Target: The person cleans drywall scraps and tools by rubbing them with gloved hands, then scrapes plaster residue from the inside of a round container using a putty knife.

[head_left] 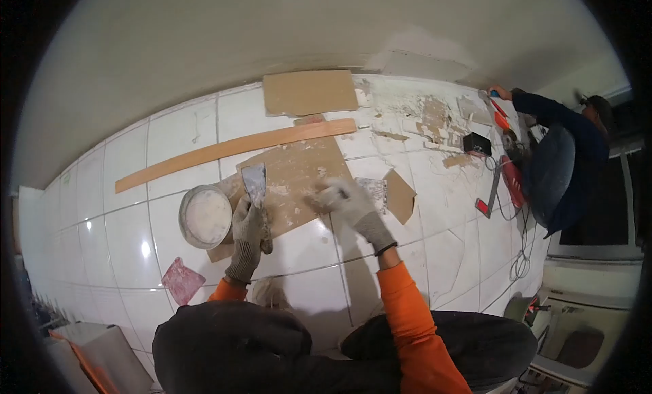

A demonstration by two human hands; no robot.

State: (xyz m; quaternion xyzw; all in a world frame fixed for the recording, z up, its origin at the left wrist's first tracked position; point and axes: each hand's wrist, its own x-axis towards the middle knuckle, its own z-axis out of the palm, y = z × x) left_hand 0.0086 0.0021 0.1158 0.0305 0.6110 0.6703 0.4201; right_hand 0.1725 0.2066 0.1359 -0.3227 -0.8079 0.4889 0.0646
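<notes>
My left hand (246, 234), in a grey knit glove, is closed around a putty knife (254, 181). The knife's wide blade points away from me and looks smeared with white. Just left of that hand stands a round metal pot (185, 226) with whitish paste (208, 217) in it. My right hand (345, 198), gloved too, is over a sheet of cardboard (299, 164) spotted with white bits. Motion blurs its fingers, so I cannot see whether they hold anything.
A long wooden board (231, 151) lies beyond the cardboard on the white tiled floor (305, 285). Another cardboard piece (309, 93) is by the wall. A pinkish-red scrap (183, 280) lies left. To the right are rubble (435, 126), a black box (477, 145), cables and a crouching person (567, 163).
</notes>
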